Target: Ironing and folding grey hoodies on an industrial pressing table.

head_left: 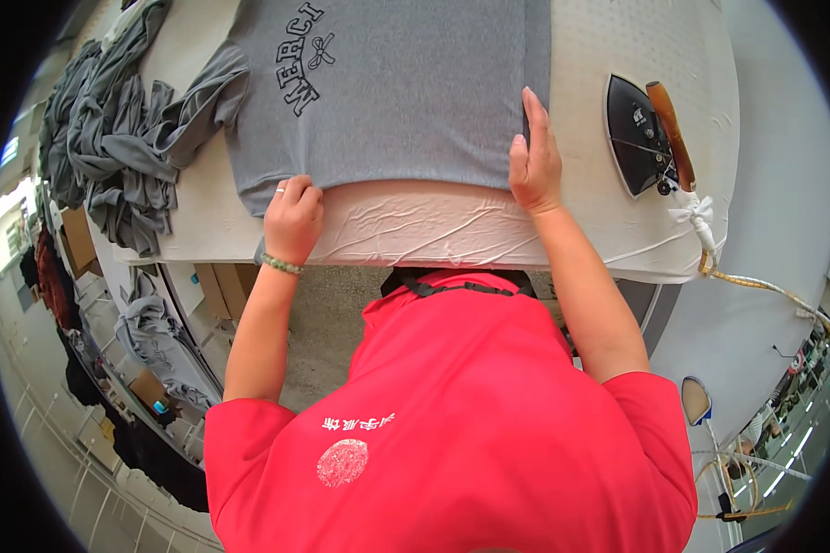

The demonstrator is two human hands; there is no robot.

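A grey sweatshirt (415, 101) with dark lettering and a small bow print lies spread on a padded, cream-covered ironing table (609, 244). My left hand (293, 217) is closed on the garment's near edge, fingers curled over the cloth. A ring and a beaded bracelet show on that hand and wrist. Against the right side of the garment, near its lower corner, my right hand (537, 161) rests with fingers stretched out. One sleeve runs off to the left toward a heap of grey garments (111, 138).
A black iron (638, 134) with a brown wooden handle lies on the table's right side, its cord (775, 288) trailing off the right edge. Below left, another grey garment (157, 327) hangs near cardboard boxes (221, 288). Dark clothes (148, 461) line a rack at far left.
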